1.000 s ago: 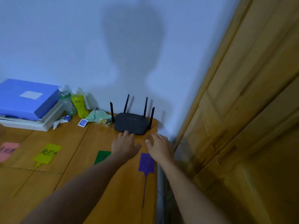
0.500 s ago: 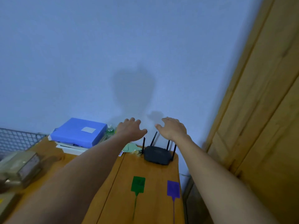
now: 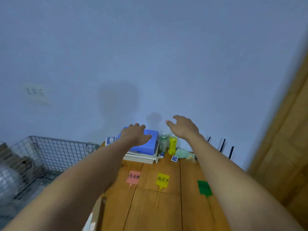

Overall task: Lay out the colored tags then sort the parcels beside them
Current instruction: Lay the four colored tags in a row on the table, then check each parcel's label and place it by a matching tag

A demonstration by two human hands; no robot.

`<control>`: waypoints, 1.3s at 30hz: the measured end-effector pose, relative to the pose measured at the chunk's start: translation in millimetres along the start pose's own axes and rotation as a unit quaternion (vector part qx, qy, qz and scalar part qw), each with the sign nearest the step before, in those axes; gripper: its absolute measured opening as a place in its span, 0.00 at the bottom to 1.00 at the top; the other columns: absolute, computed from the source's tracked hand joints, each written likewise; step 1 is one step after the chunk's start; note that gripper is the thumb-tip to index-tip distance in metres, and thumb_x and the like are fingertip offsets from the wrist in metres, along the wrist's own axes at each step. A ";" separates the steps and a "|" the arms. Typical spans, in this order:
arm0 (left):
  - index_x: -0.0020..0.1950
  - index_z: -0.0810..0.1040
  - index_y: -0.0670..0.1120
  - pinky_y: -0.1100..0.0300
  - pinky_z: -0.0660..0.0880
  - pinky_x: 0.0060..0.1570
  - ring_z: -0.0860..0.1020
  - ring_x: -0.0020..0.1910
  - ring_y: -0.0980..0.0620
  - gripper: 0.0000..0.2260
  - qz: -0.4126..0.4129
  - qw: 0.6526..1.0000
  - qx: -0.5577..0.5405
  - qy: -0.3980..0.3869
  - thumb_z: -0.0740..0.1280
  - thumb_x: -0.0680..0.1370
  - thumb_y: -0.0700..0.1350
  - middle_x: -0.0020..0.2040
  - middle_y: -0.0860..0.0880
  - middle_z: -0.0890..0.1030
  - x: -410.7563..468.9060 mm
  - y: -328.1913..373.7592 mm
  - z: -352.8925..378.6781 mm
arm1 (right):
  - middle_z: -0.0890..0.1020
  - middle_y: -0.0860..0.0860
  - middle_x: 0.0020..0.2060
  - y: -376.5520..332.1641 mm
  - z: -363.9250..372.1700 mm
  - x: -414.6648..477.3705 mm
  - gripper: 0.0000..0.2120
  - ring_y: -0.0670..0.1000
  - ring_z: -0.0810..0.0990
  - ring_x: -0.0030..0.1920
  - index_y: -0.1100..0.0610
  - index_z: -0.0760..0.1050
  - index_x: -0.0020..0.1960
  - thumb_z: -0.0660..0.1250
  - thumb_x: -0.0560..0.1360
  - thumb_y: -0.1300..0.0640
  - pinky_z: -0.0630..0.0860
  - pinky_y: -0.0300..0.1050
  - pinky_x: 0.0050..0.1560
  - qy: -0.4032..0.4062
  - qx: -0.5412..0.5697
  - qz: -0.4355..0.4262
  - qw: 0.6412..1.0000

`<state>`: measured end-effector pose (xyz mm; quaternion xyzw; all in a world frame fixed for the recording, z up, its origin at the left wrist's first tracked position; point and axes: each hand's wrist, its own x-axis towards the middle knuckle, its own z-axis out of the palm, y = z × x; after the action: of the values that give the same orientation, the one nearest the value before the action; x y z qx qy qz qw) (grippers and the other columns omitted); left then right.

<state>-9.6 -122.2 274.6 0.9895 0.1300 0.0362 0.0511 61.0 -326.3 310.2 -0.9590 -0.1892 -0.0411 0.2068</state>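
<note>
Three tags lie in a row on the wooden table (image 3: 150,205): a pink tag (image 3: 133,177) on the left, a yellow tag (image 3: 162,180) in the middle, a green tag (image 3: 204,188) on the right, partly under my right forearm. Both arms are stretched out above the table. My left hand (image 3: 135,134) hovers palm down with fingers apart and holds nothing. My right hand (image 3: 184,126) hangs higher, fingers spread, also with nothing in it. A parcel (image 3: 95,215) shows under my left arm at the bottom edge. The purple tag is hidden.
A wire basket (image 3: 55,152) with wrapped packages stands at the left. At the table's back are a blue box (image 3: 150,144) on white trays, two bottles (image 3: 168,144), green cloth (image 3: 181,153) and router antennas (image 3: 222,145). A wooden door (image 3: 283,147) is at the right.
The view has swung left and up, bringing the pink and yellow tags and the wire basket into sight. Both hands rose from the table near the router and now hover in the air.
</note>
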 end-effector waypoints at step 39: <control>0.62 0.77 0.47 0.53 0.74 0.55 0.79 0.60 0.44 0.15 -0.041 0.970 -0.150 -0.189 0.63 0.80 0.55 0.59 0.47 0.81 59.7 -301.7 151.5 | 0.73 0.54 0.72 -241.0 304.7 73.3 0.28 0.57 0.71 0.71 0.55 0.66 0.76 0.57 0.82 0.39 0.70 0.53 0.67 -0.115 0.122 0.117 0.979</control>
<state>-15.7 169.4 94.4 0.9534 0.1513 -0.1342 0.2239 37.4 27.8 136.0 -0.9404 -0.1022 0.1177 0.3024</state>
